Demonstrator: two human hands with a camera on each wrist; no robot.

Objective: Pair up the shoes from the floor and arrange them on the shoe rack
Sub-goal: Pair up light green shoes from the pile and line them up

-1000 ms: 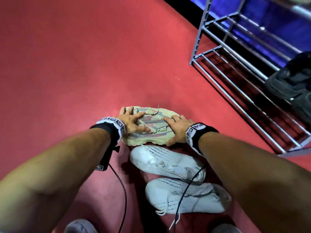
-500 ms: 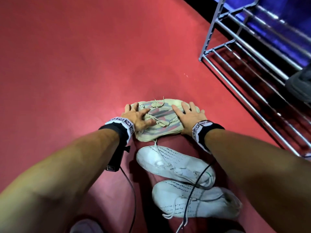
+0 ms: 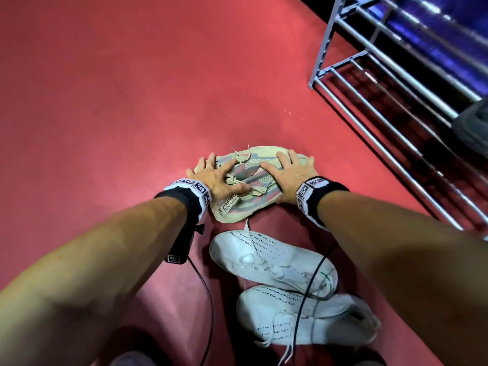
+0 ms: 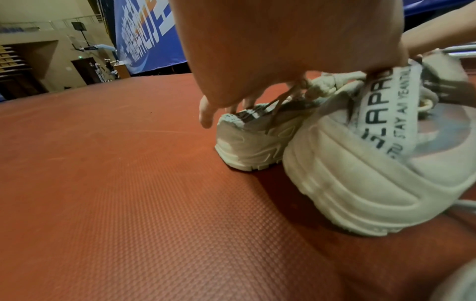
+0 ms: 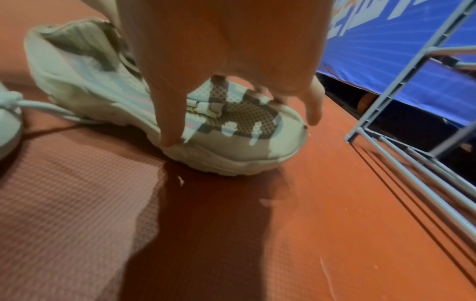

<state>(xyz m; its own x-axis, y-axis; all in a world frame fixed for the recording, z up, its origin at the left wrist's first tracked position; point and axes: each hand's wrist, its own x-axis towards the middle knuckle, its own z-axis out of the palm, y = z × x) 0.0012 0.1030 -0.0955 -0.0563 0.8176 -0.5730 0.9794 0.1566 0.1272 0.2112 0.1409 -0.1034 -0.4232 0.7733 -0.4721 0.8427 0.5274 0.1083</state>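
Two beige sneakers (image 3: 248, 178) with grey and pink stripes lie side by side on the red floor. My left hand (image 3: 214, 178) rests spread over their heel end and laces. The lettered heel strap (image 4: 381, 114) shows just below the left hand (image 4: 283, 51). At the toe end, my right hand (image 3: 290, 175) lies with its fingers splayed over the toe of the nearer beige shoe (image 5: 231, 122). The thumb of the right hand (image 5: 226, 51) touches the sole's side. The grey metal shoe rack (image 3: 369, 107) stands to the right of the beige pair.
Two white sneakers (image 3: 272, 260) (image 3: 303, 315) lie on the floor between my forearms, nearer to me than the beige pair. A dark shoe (image 3: 472, 128) sits on the rack at the right edge. Black cables (image 3: 206, 294) hang from my wrists over the floor and the white shoes.
The beige pair has turned under my hands, its toes swinging toward the rack. My right hand has shifted up onto the toe end.
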